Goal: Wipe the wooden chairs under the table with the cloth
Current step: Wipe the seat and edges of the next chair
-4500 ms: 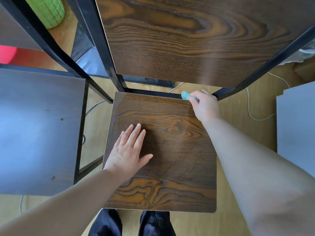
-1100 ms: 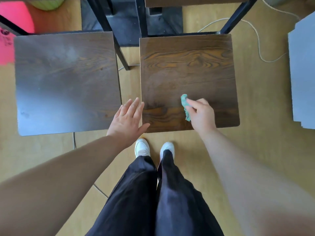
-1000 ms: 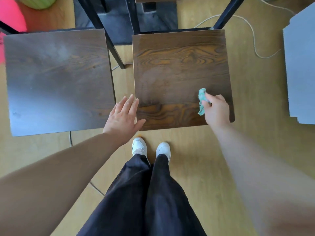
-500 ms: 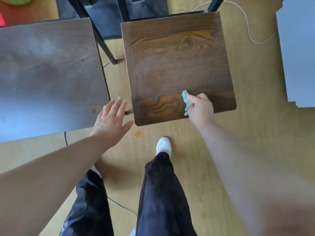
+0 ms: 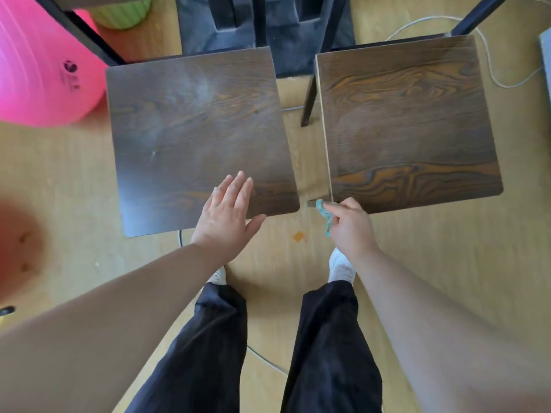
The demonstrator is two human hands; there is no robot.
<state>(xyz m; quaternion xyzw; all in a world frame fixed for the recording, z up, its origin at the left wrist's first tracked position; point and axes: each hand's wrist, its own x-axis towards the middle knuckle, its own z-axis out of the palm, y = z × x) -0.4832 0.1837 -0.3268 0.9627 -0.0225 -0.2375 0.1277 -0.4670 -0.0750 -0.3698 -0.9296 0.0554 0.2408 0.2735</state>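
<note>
Two dark wooden chair seats stand side by side below me. The left seat [image 5: 193,135] looks dusty and dull. The right seat [image 5: 408,126] shows bright orange grain. My left hand [image 5: 228,214] lies flat with fingers spread on the near right corner of the left seat. My right hand [image 5: 350,226] pinches a small teal cloth [image 5: 324,212] at the near left corner of the right seat, over the gap between the two chairs.
A pink exercise ball [image 5: 38,70] sits at the far left, with a green roll [image 5: 122,13] behind it. Black table legs [image 5: 86,34] and a dark bag [image 5: 268,28] stand beyond the seats. A white cable [image 5: 489,70] runs over the wooden floor. My legs and white shoes are below.
The view has shifted left, bringing the left seat to the middle. My right hand drew the cloth off the right seat to its near left corner. My left hand came onto the left seat.
</note>
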